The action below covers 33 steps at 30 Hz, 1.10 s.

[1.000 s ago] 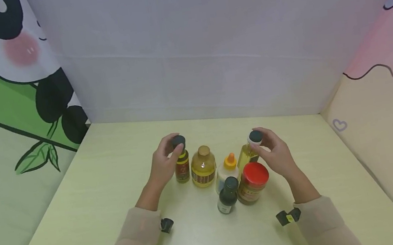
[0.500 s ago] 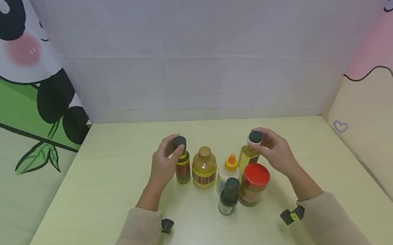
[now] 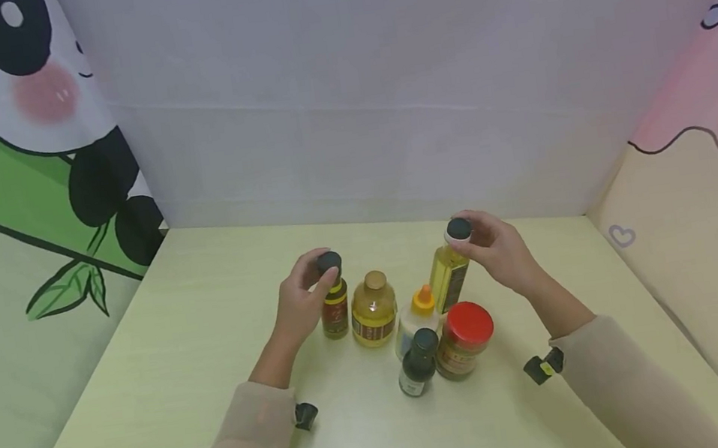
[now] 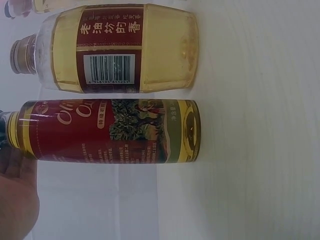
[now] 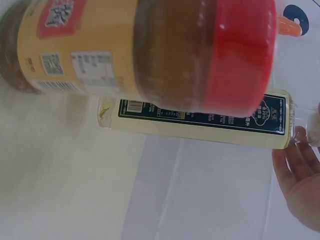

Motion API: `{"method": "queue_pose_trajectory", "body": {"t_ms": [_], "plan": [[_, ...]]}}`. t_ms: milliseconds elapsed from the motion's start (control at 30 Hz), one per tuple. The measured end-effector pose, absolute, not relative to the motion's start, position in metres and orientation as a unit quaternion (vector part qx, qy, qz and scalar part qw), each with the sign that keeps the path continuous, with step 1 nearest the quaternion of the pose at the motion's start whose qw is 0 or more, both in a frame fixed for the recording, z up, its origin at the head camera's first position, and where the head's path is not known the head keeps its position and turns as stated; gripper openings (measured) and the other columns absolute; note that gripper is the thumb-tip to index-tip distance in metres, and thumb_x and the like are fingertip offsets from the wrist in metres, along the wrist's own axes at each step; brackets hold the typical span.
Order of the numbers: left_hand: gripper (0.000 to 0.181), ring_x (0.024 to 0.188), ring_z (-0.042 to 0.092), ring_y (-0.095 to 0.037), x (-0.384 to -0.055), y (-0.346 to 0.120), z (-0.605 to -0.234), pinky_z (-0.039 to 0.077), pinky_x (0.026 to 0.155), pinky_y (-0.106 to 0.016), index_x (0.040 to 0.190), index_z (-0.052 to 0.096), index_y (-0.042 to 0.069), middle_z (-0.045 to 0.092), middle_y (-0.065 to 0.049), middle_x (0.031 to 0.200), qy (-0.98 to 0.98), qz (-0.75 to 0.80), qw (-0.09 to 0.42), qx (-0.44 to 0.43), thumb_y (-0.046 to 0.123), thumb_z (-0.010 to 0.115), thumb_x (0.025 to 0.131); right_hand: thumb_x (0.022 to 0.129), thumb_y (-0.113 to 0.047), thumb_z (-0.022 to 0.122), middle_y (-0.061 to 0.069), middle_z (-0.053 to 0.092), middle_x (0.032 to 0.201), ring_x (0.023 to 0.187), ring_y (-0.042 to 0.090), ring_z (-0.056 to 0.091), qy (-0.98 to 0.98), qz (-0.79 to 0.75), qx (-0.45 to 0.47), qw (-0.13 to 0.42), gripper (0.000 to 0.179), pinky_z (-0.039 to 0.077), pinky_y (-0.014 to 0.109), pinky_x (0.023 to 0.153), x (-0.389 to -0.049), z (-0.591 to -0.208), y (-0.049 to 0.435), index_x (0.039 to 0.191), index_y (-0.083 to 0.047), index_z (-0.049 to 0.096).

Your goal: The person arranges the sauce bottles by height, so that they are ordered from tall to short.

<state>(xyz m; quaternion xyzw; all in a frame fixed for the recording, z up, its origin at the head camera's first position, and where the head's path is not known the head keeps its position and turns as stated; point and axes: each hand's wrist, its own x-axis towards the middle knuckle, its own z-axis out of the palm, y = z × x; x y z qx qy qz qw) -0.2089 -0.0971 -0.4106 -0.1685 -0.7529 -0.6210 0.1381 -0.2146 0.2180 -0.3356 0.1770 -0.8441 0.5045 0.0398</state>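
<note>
Just below the gripping hands: red-labelled bottle left, square bottle right.

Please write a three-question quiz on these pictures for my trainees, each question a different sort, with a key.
1. Multiple choice: what colour is the lid of the jar? A yellow, B red, C black.
2. Short answer: which hand grips the olive oil bottle?
3. True or false: the right hand grips a bottle of yellow liquid near its cap.

Key: 1 B; 2 the left hand; 3 true.
</note>
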Motion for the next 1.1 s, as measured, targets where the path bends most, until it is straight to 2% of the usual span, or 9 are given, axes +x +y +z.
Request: {"method": "queue_pose_trajectory", "body": {"t_ms": [133, 400, 667, 833, 1100], "plan": [[0.035, 0.112, 0.058, -0.041, -0.2, -0.096, -0.397, 0.046, 0.097, -0.05, 0.128, 0.05, -0.01, 0.06, -0.028, 0.119, -0.754, -0.618, 0.139, -0.173, 0.004, 0.058, 0.097, 0.094, -0.004, 0.063, 0.023, 0.059, 0.121, 0.105, 0.036, 0.06, -0.854, 0.485, 0.184, 0.041, 0.041, 0.048, 0.05, 0.093, -0.213, -0.319, 0.211, 0.132, 0.006, 0.049], [0.034, 0.113, 0.058, -0.039, -0.2, -0.096, -0.396, 0.046, 0.097, -0.048, 0.128, 0.052, -0.007, 0.06, -0.026, 0.12, -0.751, -0.621, 0.141, -0.174, 0.006, 0.059, 0.097, 0.092, -0.016, 0.07, 0.015, 0.061, 0.12, 0.103, 0.028, 0.063, -0.859, 0.479, 0.177, 0.047, 0.046, 0.049, 0.047, 0.092, -0.241, -0.322, 0.214, 0.133, -0.005, 0.053], [0.033, 0.111, 0.059, -0.041, -0.197, -0.096, -0.396, 0.046, 0.096, -0.05, 0.127, 0.053, -0.006, 0.061, -0.027, 0.117, -0.757, -0.618, 0.135, -0.163, 0.006, 0.06, 0.097, 0.09, -0.015, 0.073, 0.018, 0.061, 0.119, 0.107, 0.032, 0.062, -0.863, 0.472, 0.175, 0.035, 0.048, 0.048, 0.048, 0.093, -0.254, -0.317, 0.196, 0.131, -0.002, 0.054], [0.033, 0.11, 0.059, -0.041, -0.195, -0.096, -0.396, 0.047, 0.096, -0.05, 0.126, 0.053, -0.007, 0.062, -0.026, 0.117, -0.756, -0.616, 0.142, -0.17, 0.005, 0.06, 0.096, 0.089, -0.016, 0.074, 0.017, 0.062, 0.119, 0.108, 0.032, 0.061, -0.865, 0.473, 0.165, 0.019, 0.047, 0.048, 0.049, 0.093, -0.26, -0.313, 0.185, 0.13, -0.004, 0.055], [0.032, 0.111, 0.059, -0.042, -0.194, -0.097, -0.392, 0.046, 0.096, -0.05, 0.125, 0.053, -0.008, 0.061, -0.028, 0.117, -0.751, -0.62, 0.147, -0.172, 0.004, 0.06, 0.096, 0.087, -0.019, 0.076, 0.014, 0.062, 0.119, 0.107, 0.029, 0.061, -0.871, 0.464, 0.162, 0.023, 0.046, 0.05, 0.046, 0.09, -0.274, -0.307, 0.168, 0.127, -0.007, 0.056]]}}
